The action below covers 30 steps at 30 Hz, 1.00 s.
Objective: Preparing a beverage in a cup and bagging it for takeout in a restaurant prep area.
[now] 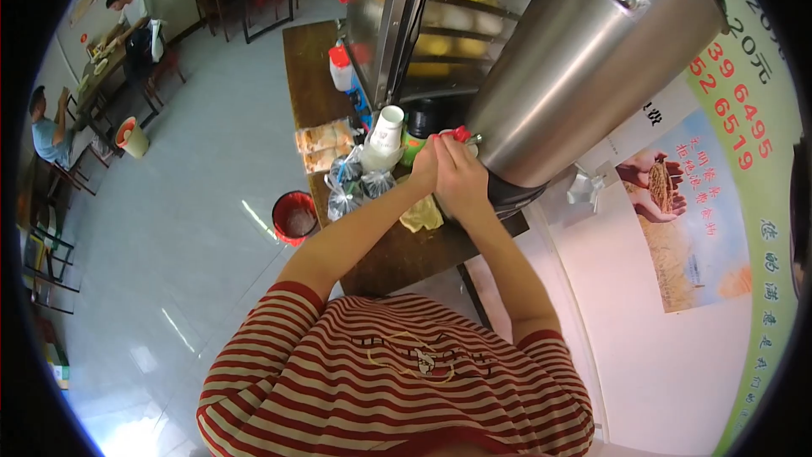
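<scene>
My left hand [426, 165] and my right hand [462, 179] are close together at the foot of a tall stainless steel drink dispenser [583, 57]. Just beyond my fingers shows its red tap handle [458, 134]; what my fingers grip is hidden by the hands. A stack of paper cups [388, 127] stands left of my hands, with knotted plastic bags [346, 197] of dark contents beside it. Under my forearms a yellowish cloth [422, 213] lies on the brown wooden table [406, 263]. Packaged food [325, 145] lies near the table's left edge.
A glass-sided cabinet [463, 25] holding food stands behind the table. A white bottle with a red cap [341, 68] is beside it. A red-lined bin [295, 216] stands on the floor at left. Two people sit at a far table [104, 76]. Posters [691, 216] cover the right wall.
</scene>
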Motion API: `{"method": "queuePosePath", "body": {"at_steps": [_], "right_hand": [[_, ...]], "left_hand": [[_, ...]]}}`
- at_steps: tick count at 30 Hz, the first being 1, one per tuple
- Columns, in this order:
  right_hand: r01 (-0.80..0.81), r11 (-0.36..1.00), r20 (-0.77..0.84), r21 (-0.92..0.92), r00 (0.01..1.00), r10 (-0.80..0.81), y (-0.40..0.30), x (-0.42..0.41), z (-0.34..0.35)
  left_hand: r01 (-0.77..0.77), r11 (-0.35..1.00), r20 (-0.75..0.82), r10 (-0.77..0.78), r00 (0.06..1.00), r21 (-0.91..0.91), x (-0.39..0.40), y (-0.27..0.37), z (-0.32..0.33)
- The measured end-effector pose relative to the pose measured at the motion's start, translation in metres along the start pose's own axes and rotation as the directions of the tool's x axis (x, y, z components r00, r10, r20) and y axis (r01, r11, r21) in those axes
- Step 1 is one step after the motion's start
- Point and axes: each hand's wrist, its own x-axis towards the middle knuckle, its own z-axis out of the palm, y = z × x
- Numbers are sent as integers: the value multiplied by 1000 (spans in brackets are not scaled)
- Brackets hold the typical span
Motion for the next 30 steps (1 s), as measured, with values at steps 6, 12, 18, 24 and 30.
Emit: {"method": "queuePosePath", "body": {"at_steps": [6, 12, 18, 24, 30], "right_hand": [[-185, 972, 77, 147, 982, 175, -22, -7, -17], [-236, 954, 91, 182, 971, 223, -27, -5, -16], [-230, 947, 76, 226, 973, 218, -29, -4, -13], [-260, 942, 63, 212, 966, 252, -23, -10, -12], [-230, 943, 27, 241, 973, 230, -26, -3, -14]], "left_hand": [[-148, 988, 38, 149, 988, -35, -1, -25, -6], [-159, 979, -44, 155, 987, -130, -2, -44, 12], [-43, 838, 7, 56, 998, -544, -3, -47, 7], [134, 850, 116, -87, 989, -509, -10, 13, -46], [19, 919, 64, 7, 998, -393, -7, -31, -13]]}}
